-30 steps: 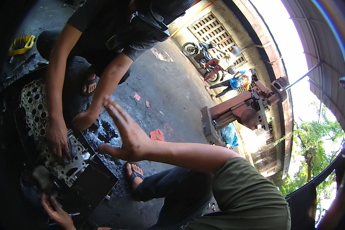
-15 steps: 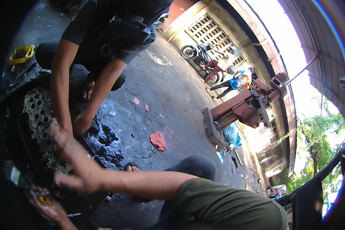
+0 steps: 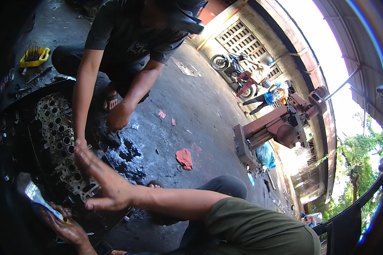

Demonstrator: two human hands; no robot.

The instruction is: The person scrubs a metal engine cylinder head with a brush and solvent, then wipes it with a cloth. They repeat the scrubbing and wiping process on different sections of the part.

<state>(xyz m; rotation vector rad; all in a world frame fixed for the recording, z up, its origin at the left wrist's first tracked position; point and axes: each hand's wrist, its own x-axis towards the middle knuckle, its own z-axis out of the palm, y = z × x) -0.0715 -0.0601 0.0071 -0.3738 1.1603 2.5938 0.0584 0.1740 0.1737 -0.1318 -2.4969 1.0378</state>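
My right hand [image 3: 108, 182], at the end of a green-sleeved arm, is open with its fingers stretched out. It hovers beside a grey metal engine cylinder head [image 3: 57, 124] full of round holes, which lies in a dark, oily tray [image 3: 23, 140]. At lower left my left hand [image 3: 68, 227], grimy and palm up, is closed on what looks like a paintbrush [image 3: 35, 194] with pale bristles pointing away. A person in a dark shirt crouches opposite. That person's one hand [image 3: 80, 142] reaches the cylinder head's edge, near my fingertips; the other hand [image 3: 119, 118] is over the oily floor.
Black oil stains [image 3: 130, 151] spread over the concrete beside the tray. A red cloth [image 3: 184, 159] lies on the floor. Behind the person sits a yellow container [image 3: 34, 57] of dark thin pieces. Farther off are a brown machine [image 3: 268, 127], a motorcycle [image 3: 232, 70] and two people.
The view has shifted, so the scene sits further right. My left hand has raised the brush into plain sight. The other person's hand has moved away from the cylinder head over the floor.
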